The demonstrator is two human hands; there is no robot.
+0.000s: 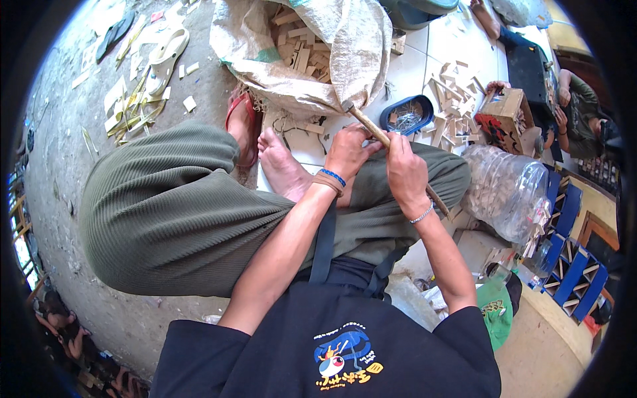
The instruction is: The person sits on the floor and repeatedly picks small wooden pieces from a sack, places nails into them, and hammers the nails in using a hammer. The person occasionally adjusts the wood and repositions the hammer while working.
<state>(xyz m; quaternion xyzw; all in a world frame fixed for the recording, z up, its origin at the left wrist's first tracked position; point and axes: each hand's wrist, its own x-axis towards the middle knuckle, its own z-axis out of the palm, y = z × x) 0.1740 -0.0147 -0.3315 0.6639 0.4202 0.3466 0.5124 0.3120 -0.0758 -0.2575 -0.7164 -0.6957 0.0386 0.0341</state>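
My right hand point(407, 166) is closed round the wooden handle of a hammer point(365, 121), which slants across my lap. Its small head points up and left, toward the mouth of the sack, and its tail end passes beyond my right wrist. Close beside it, my left hand point(348, 158) has its fingers bent and pinched, touching or nearly touching the handle. What those fingertips hold is hidden. Just past my hands sits a dark blue tray point(385, 123) of loose nails point(406, 116).
A white woven sack point(361, 60) full of wood pieces point(302, 53) stands ahead. Small wooden parts point(454, 99) lie scattered at right, near a cardboard box point(501, 118). A clear plastic jug point(507, 192) and blue racks point(574, 272) are farther right. Another person point(577, 109) sits there.
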